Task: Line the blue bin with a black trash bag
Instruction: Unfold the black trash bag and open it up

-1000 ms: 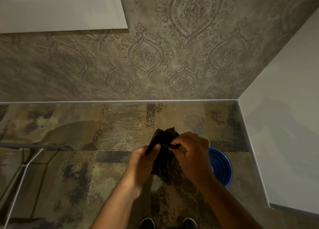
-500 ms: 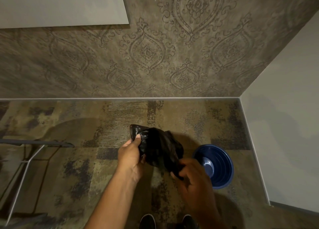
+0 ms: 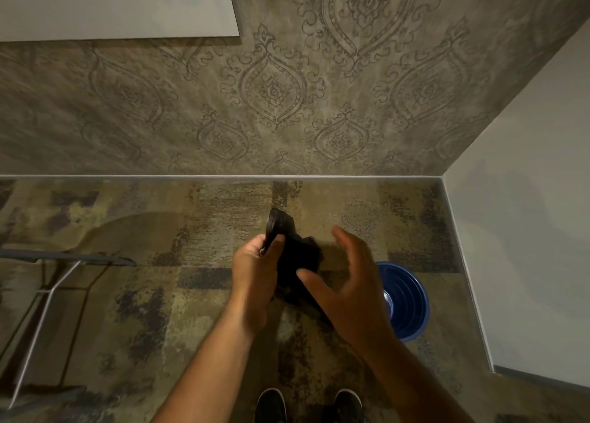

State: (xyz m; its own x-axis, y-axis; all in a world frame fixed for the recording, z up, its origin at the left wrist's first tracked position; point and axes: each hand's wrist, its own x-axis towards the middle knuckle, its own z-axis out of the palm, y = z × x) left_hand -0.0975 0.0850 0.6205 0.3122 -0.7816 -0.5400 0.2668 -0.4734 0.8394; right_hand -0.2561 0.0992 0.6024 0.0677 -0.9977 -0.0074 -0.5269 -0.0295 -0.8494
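A crumpled black trash bag (image 3: 295, 256) hangs in front of me, pinched near its top by my left hand (image 3: 255, 269). To the right of the bag my right hand (image 3: 348, 282) is spread, fingers apart, thumb near the bag's lower part, holding nothing. The round blue bin (image 3: 407, 301) stands on the carpet at the right near the wall corner, empty inside and partly hidden behind my right hand.
Patterned carpet runs to the papered wall ahead and a plain white wall (image 3: 526, 231) on the right. A metal-legged frame (image 3: 54, 282) stands at the left. My two dark shoes (image 3: 308, 405) show at the bottom edge.
My right hand let go of the bag's lower end, rose and spread apart beside it. My left hand kept its pinch and turned the bag's top upward.
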